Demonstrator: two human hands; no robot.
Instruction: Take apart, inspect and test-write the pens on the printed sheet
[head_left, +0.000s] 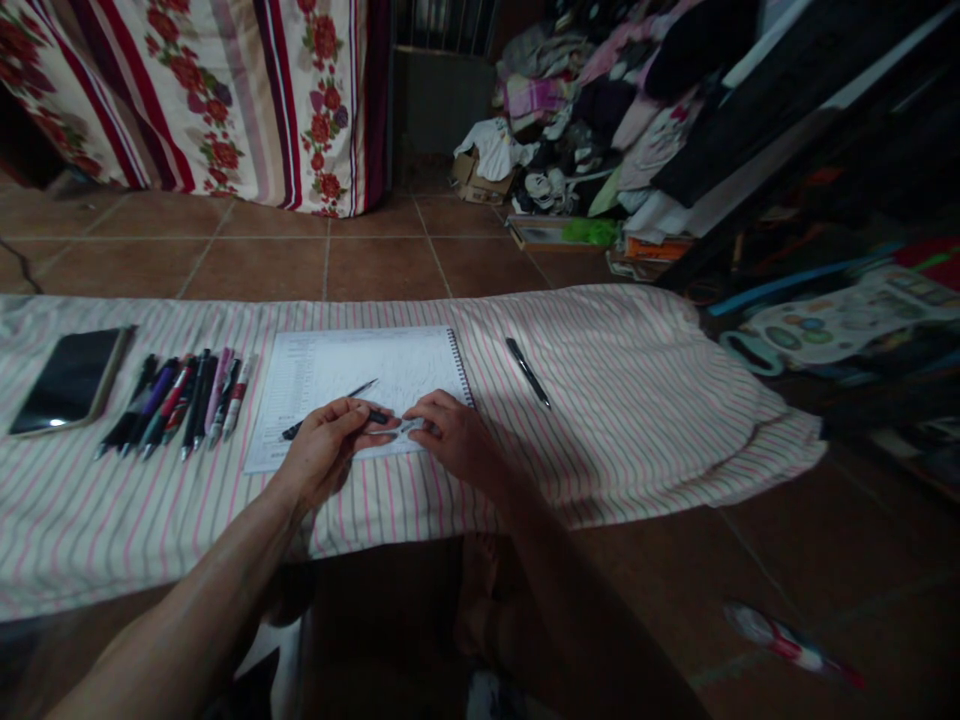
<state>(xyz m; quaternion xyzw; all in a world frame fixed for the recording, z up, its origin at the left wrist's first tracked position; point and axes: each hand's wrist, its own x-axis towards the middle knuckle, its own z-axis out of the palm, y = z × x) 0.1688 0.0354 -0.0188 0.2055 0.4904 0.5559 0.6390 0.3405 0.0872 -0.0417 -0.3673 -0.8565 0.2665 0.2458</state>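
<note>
My left hand (326, 435) is closed, with thumb and fingers pinching a short black pen piece (377, 416) above the spiral notebook (337, 355). Close beside it, the fingertips of my right hand (454, 430) are pinched around a small greyish, see-through piece (409, 426), too small to make out fully. The two pieces are near each other; whether they touch I cannot tell. On the page under my left hand lies a black pen part (292, 431). A thin dark pointed piece (364, 387) shows just beyond my left fingers.
Left of the notebook several pens (180, 400) lie in a row, with a phone (71, 378) farther left. A black pen (528, 372) rests to the right on the striped cloth (637, 400). A red-and-clear object (787, 640) is on the tiled floor. Clothes (585, 110) are heaped behind.
</note>
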